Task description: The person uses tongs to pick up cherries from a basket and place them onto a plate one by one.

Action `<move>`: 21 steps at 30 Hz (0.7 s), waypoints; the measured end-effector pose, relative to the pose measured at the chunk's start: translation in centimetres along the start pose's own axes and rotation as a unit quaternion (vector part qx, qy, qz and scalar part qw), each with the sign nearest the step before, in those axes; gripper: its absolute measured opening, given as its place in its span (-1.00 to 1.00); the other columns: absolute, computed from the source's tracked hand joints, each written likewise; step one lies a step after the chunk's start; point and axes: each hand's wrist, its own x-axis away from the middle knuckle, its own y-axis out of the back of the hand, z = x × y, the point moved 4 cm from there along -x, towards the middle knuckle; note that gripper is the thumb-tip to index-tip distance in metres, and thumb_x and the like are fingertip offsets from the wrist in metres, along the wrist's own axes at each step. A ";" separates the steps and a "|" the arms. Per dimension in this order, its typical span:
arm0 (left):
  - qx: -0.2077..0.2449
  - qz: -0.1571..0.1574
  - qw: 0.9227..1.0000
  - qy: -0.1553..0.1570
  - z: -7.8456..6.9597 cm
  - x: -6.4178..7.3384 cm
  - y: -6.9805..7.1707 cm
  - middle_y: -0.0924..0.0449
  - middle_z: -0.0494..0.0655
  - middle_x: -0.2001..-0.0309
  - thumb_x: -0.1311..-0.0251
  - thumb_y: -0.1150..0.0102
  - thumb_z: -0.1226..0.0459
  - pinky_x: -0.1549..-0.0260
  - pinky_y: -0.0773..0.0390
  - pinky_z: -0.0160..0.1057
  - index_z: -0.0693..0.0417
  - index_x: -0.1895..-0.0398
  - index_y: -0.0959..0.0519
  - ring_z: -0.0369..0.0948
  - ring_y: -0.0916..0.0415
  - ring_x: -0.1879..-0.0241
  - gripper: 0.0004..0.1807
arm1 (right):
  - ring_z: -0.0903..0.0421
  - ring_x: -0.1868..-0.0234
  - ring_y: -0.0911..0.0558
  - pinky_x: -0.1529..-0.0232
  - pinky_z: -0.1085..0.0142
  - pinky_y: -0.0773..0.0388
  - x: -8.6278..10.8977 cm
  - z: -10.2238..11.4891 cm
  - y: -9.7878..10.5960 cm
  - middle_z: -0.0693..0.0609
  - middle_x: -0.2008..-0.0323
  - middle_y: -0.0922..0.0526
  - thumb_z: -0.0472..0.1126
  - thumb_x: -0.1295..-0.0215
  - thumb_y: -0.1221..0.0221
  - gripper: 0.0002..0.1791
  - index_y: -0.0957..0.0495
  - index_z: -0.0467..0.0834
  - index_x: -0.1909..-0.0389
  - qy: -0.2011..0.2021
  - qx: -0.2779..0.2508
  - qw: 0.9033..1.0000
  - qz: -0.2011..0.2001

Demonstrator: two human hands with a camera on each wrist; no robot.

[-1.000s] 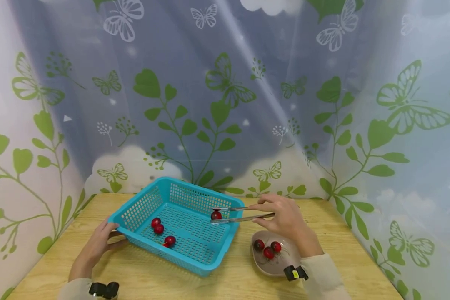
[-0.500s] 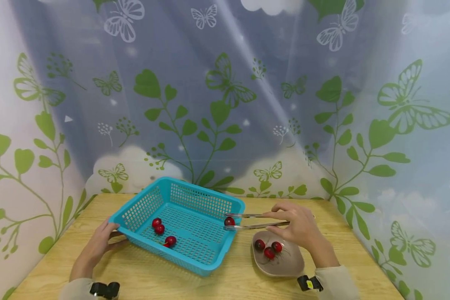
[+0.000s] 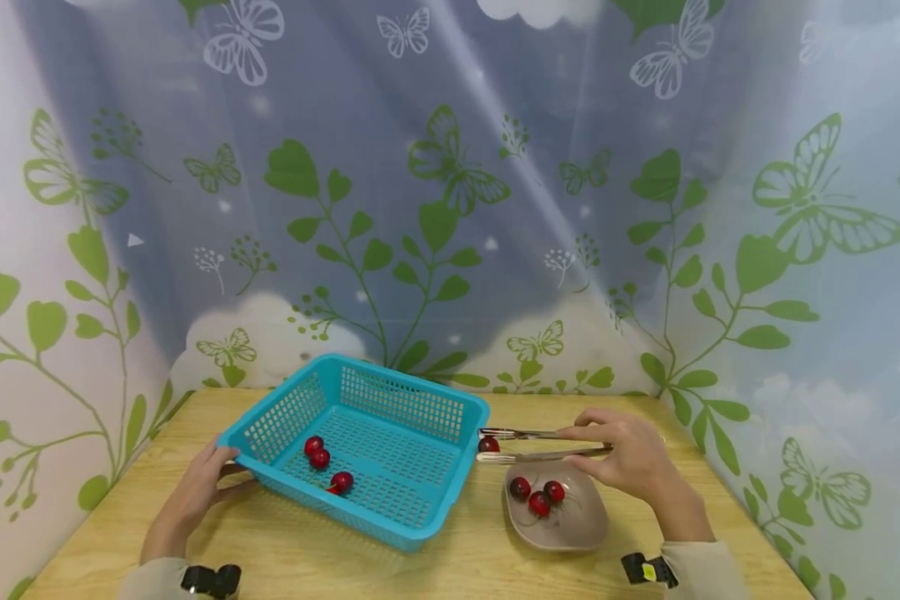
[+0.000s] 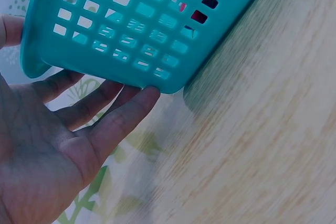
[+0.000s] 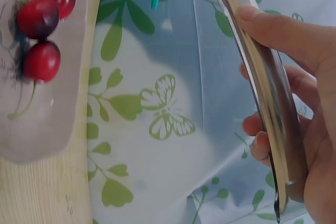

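My right hand [image 3: 630, 450] holds metal tongs [image 5: 262, 72] between thumb and fingers. A dark red cherry [image 3: 488, 446] sits between the tong tips, just outside the right rim of the blue plastic basket [image 3: 367, 525]. Below the tongs stands a beige dish [image 3: 570, 533]; several cherries [image 3: 539, 503] with thin stems lie in it. Inside the basket, a pair of cherries [image 3: 318, 458] lies at the left and another cherry [image 3: 341, 481] near the front wall. My left hand [image 4: 58, 145] holds the basket's left corner, thumb at the rim and fingers against the outer wall.
The basket and dish stand side by side on a light wooden table [image 3: 330, 575]. Behind and at both sides hangs a curtain [image 3: 540, 250] printed with leaves and butterflies.
My right hand has moved right with the tongs, carrying the cherry from over the basket to past its right rim, beside the dish. My left hand and the basket stay in place.
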 end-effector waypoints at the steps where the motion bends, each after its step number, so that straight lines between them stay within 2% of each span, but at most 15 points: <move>1: 0.001 0.000 1.000 -0.001 0.0 0.0 0.0 -0.10 0.42 -0.49 -0.61 0.39 0.13 -0.21 -0.72 0.09 0.31 -0.62 0.09 -0.02 -0.48 -0.22 -0.33 | 0.43 0.54 -0.36 0.59 0.61 -0.25 0.2 -0.2 0.2 0.20 0.32 -0.69 -0.16 0.16 -0.62 -0.61 -0.84 0.07 0.20 -0.004 -0.003 1.000 0.002; 8: 0.002 0.000 1.000 -0.006 0.1 -0.1 0.0 -0.13 0.41 -0.47 -0.62 0.39 0.13 -0.21 -0.71 0.08 0.33 -0.61 0.06 -0.15 -0.49 -0.16 -0.34 | 0.48 0.53 -0.33 0.63 0.61 -0.24 1.0 -1.0 1.2 0.23 0.32 -0.68 -0.18 0.15 -0.62 -0.61 -0.84 0.08 0.19 -0.027 -0.009 1.000 0.014; 13: 0.002 0.002 1.000 0.002 0.1 -0.2 -0.1 -0.12 0.41 -0.49 -0.62 0.39 0.12 -0.24 -0.69 0.11 0.31 -0.62 0.09 -0.06 -0.47 -0.22 -0.33 | 0.51 0.53 -0.34 0.63 0.57 -0.27 1.6 -1.7 1.4 0.24 0.33 -0.68 -0.19 0.10 -0.60 -0.62 -0.84 0.10 0.17 -0.057 -0.022 0.997 0.041; 17: 0.005 0.004 1.000 0.010 0.1 -0.1 -0.1 -0.08 0.42 -0.51 -0.62 0.39 0.11 -0.25 -0.68 0.11 0.29 -0.63 0.11 0.02 -0.44 -0.26 -0.32 | 0.46 0.50 -0.44 0.60 0.54 -0.33 2.1 -2.2 1.5 0.24 0.32 -0.69 -0.17 0.07 -0.60 -0.64 -0.84 0.09 0.17 -0.074 -0.032 0.994 0.070; 21: 0.007 0.002 1.000 0.009 0.0 -0.1 -0.1 -0.09 0.42 -0.50 -0.62 0.38 0.10 -0.25 -0.68 0.10 0.30 -0.63 0.10 0.03 -0.44 -0.26 -0.32 | 0.43 0.48 -0.44 0.60 0.53 -0.32 2.4 -2.7 1.7 0.23 0.30 -0.71 -0.11 0.04 -0.59 -0.66 -0.83 0.10 0.16 -0.092 -0.027 0.991 0.098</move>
